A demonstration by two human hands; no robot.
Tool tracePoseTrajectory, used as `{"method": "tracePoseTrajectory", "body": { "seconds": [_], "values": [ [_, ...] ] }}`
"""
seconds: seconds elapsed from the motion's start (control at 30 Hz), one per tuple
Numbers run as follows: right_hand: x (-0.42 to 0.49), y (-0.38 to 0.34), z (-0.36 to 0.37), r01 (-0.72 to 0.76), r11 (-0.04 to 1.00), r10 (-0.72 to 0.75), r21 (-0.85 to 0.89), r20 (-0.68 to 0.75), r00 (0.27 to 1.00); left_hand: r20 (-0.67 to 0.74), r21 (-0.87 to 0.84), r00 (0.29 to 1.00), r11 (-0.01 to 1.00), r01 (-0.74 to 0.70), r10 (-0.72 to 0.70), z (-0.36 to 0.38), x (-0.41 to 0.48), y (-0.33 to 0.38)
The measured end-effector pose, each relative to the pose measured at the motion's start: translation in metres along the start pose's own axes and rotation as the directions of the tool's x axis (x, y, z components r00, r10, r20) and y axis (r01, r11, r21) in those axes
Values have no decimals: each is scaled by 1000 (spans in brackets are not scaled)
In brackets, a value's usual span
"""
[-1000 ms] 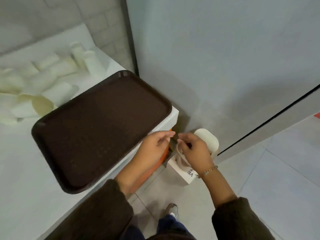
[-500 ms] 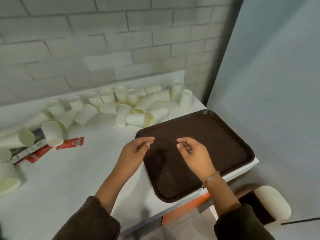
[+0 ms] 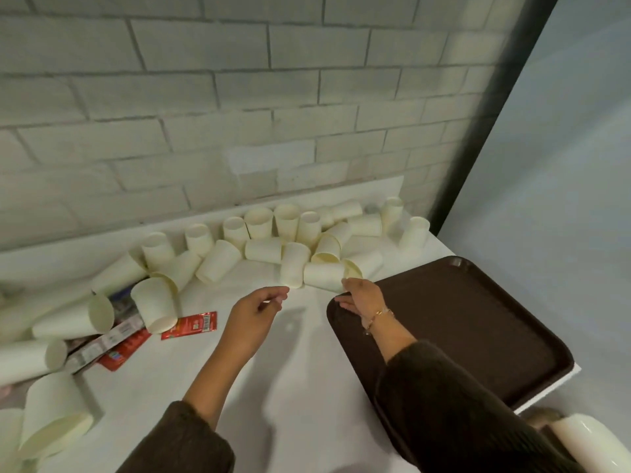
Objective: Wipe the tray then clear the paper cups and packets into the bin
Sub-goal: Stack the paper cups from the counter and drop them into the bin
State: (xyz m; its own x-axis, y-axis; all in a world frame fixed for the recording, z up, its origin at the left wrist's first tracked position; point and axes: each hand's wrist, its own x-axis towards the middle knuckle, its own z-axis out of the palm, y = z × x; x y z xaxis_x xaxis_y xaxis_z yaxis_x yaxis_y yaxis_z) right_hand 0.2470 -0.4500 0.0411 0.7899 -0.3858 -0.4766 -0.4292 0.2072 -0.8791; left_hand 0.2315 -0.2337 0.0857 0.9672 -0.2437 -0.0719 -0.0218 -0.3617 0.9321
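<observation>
Head view. The brown tray lies flat on the white table at the right centre of the frame, its surface bare, one corner past the table edge.

Paper cups, some upright and most on their sides, crowd the back of the table along the brick wall; more lie at the left edge. Red packets lie flat at the centre left, partly under the cups.

The left hand hovers over the table at frame centre, fingers loosely curled, holding nothing.

The right hand is over the tray's near-left corner, fingers spread and not closed on anything. Its fingertips reach the mouth of a cup lying on its side; contact cannot be confirmed.

The bin shows its white top at the lower right corner.
</observation>
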Motion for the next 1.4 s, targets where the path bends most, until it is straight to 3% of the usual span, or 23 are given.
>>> {"method": "tracePoseTrajectory", "body": {
  "seconds": [0.1,0.23,0.4,0.57,0.67,0.83,0.93,1.03,1.1,1.17,1.27,1.4],
  "values": [
    [17,-2,19,-84,990,79,112,45,996,-3,-9,1000,1000,2,-2,-1,20,-4],
    [28,-9,30,-96,992,95,80,17,995,-14,24,1000,1000,15,-15,6,48,-10],
    [7,-29,14,190,951,-227,-243,-134,965,-46,174,998,984,48,-41,21,107,-19],
    [-19,-29,-15,396,830,-510,-392,-247,824,21,493,999,870,22,-38,52,162,-28],
    [-18,-17,-26,418,828,-525,-374,-255,812,40,597,998,802,7,-39,67,180,-40],
    [-20,-9,-33,393,875,-458,-284,-221,861,-3,617,998,786,51,-62,70,182,-43],
    [-19,-4,-30,402,868,-461,-293,-174,870,-51,465,989,872,150,-142,67,175,-35],
    [-17,-1,-22,419,840,-480,-345,-112,870,-67,132,983,975,178,-171,58,158,-16],
    [-17,-2,-16,431,816,-484,-384,-49,874,-67,-169,987,977,132,-145,50,137,5],
    [-21,-6,-10,440,802,-468,-403,33,883,-7,-389,993,915,104,-116,47,112,27],
    [-28,-11,-2,485,783,-470,-390,139,872,98,-504,994,859,86,-41,52,86,40],
    [-34,-16,5,522,780,-513,-346,124,849,232,-413,972,900,141,-46,61,74,31]
  ]
}}
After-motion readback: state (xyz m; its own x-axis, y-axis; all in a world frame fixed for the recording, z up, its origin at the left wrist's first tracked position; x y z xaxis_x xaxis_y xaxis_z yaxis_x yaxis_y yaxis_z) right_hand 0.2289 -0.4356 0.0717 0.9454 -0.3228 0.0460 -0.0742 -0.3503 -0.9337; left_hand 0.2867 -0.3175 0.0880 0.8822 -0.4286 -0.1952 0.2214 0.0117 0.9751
